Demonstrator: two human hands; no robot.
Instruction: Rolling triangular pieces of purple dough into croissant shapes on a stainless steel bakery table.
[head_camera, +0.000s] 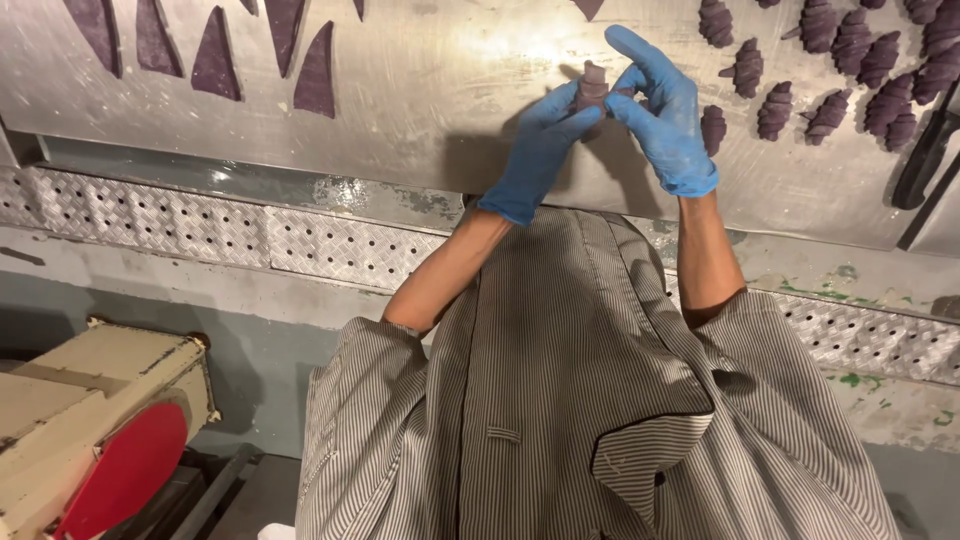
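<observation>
Both my hands wear blue gloves and meet over a metal worktable (420, 90). My left hand (540, 150) and my right hand (665, 110) pinch a small rolled piece of purple dough (593, 85) between their fingertips, held just above the table. Flat purple dough triangles (215, 55) lie on the table to the upper left. Several rolled, croissant-shaped purple dough pieces (830, 115) lie to the upper right, the nearest one (712, 128) beside my right wrist. My striped jacket fills the lower middle of the view.
A black-handled tool (925, 150) lies at the table's right edge. A perforated metal strip (230, 235) runs below the table's front edge. A beige machine with a red part (110, 440) stands at the lower left on the grey floor.
</observation>
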